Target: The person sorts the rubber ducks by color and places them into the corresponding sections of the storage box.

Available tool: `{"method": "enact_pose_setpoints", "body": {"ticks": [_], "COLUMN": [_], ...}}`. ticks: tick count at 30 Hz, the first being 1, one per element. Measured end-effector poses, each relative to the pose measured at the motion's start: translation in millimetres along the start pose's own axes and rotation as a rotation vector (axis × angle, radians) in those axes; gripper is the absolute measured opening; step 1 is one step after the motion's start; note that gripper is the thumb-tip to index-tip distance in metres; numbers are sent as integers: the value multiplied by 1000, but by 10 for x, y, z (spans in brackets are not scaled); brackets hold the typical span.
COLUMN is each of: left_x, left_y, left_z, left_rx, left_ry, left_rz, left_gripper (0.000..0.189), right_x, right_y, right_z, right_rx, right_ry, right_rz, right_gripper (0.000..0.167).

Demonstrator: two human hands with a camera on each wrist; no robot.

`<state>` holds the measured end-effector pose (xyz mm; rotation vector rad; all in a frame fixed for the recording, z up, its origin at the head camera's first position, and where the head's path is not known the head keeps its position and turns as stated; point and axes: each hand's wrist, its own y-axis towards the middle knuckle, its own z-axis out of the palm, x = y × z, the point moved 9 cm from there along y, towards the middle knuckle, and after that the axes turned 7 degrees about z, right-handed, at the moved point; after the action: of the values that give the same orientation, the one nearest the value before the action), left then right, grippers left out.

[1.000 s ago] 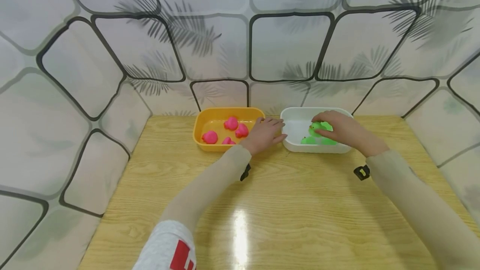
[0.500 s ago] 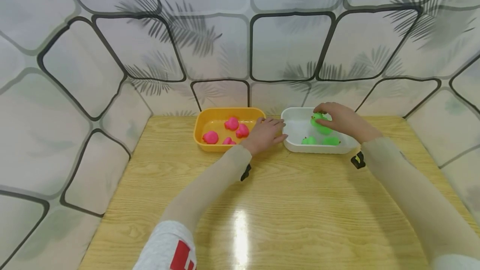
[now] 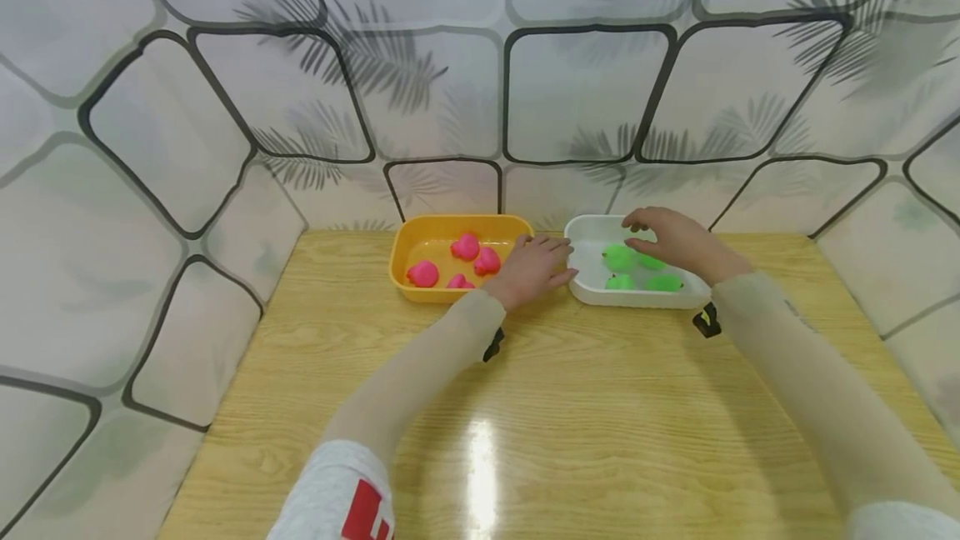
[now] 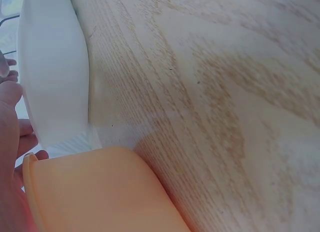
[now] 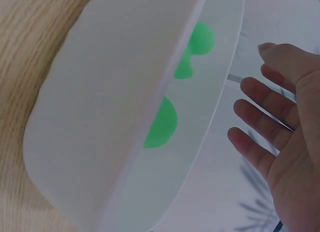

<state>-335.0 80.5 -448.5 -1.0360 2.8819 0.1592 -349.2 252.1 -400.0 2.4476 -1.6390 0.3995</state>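
Note:
My right hand [image 3: 675, 242] hovers over the white plastic tub [image 3: 637, 299], its fingers loosely bent and nothing between them. Below it in the tub lie several green toy ducks [image 3: 618, 257]; the hand partly covers one. The right wrist view shows the same hand [image 5: 282, 112] with spread fingers, apart from the tub wall [image 5: 100, 92]. My left hand [image 3: 528, 273] reaches across the gap between the tubs. It lies over the right end of the orange tub [image 3: 431, 296], and its fingertips are at the white tub's left rim. Several pink toy ducks [image 3: 423, 274] lie in the orange tub.
Both tubs stand side by side near the back of a wood-grain table [image 3: 570, 407], close to a patterned backdrop [image 3: 585, 98]. Backdrop panels also rise at the left and right. Black devices [image 3: 707, 321] are worn at both wrists.
My right hand lifted a green duck slightly, shifted it left within the white tub and let it go. It now lies beside the other green ducks. The left hand has stayed in place.

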Motion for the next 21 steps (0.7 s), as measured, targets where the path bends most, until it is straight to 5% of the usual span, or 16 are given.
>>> {"method": "enact_pose_setpoints", "body": {"ticks": [10,21], "left_x": [-15,-2], "left_y": [-8,-29], "left_z": [-20,-3], "left_rx": [4,11], "left_ry": [-9,4], "left_rz": [1,0], "left_gripper": [52,54], "right_x": [-13,104], "right_y": [-184,-482], "right_z": [38,42], "right_rx": [-44,-271], "right_ry": [-12,35], "right_rz": [-1,-82], "right_gripper": [29,20]}}
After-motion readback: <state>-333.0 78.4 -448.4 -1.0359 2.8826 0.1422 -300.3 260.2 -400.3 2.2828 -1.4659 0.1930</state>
